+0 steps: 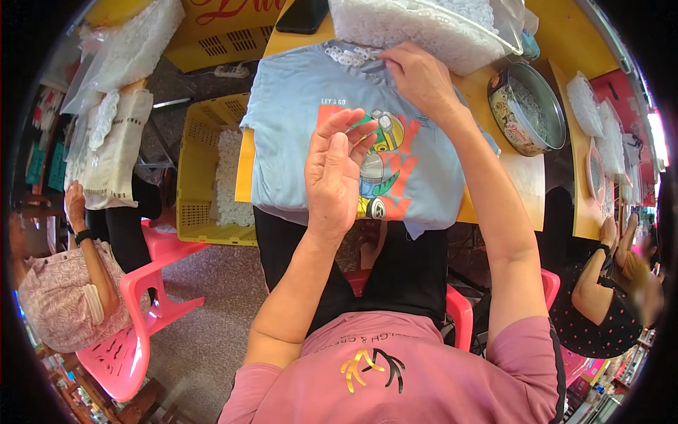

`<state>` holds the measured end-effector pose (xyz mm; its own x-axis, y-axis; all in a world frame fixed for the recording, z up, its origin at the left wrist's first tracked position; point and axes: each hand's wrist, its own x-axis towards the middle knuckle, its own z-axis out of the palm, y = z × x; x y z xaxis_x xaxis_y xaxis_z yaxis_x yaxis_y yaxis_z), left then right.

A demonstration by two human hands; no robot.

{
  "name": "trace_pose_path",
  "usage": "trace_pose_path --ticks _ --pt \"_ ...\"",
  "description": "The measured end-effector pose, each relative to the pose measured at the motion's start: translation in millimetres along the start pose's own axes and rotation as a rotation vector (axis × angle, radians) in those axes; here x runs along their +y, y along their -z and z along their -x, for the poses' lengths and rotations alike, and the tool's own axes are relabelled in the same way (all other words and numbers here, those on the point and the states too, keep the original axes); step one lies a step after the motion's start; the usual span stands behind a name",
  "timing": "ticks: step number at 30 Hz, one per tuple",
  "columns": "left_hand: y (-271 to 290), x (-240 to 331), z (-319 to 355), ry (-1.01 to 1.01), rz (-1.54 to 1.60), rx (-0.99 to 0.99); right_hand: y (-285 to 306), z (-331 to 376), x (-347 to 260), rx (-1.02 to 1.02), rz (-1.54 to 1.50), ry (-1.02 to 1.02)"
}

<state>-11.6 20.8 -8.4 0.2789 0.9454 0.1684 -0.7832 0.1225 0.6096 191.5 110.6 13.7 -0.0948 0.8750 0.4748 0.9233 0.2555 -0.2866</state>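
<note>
A light blue printed T-shirt [282, 106] is spread over the yellow table in front of me and over my lap. Small white pieces [349, 56] lie in a cluster at its neck. My right hand [421, 79] is beside them, its fingers bent together at the cluster's right end; whatever they pinch is too small to make out. Over the shirt's print I hold my left hand [333, 177] palm up, open, fingers slightly curled and nothing visible in them.
A clear bag of white pieces [417, 32] stands at the table's far side, beside a dark phone [302, 15]. To the right is a round tin [499, 113]. A yellow crate [201, 169] with white pieces sits left. People work on both sides, near pink chairs [134, 318].
</note>
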Motion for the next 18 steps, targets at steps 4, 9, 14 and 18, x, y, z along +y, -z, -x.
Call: trace_pose_path --ticks 4,9,14,18 --pt "1.3 1.2 -0.1 -0.003 -0.005 -0.002 10.3 -2.8 -14.9 -0.1 0.01 -0.101" --pt "0.9 0.5 -0.4 -0.01 -0.038 0.006 17.0 -8.7 -15.1 -0.306 0.093 -0.091" --pt "1.0 0.8 -0.3 -0.017 -0.055 0.001 16.3 -7.9 -10.8 -0.273 0.025 0.145" --pt "0.4 2.0 -0.3 -0.014 -0.028 -0.023 17.0 -6.7 -8.2 -0.297 -0.017 0.183"
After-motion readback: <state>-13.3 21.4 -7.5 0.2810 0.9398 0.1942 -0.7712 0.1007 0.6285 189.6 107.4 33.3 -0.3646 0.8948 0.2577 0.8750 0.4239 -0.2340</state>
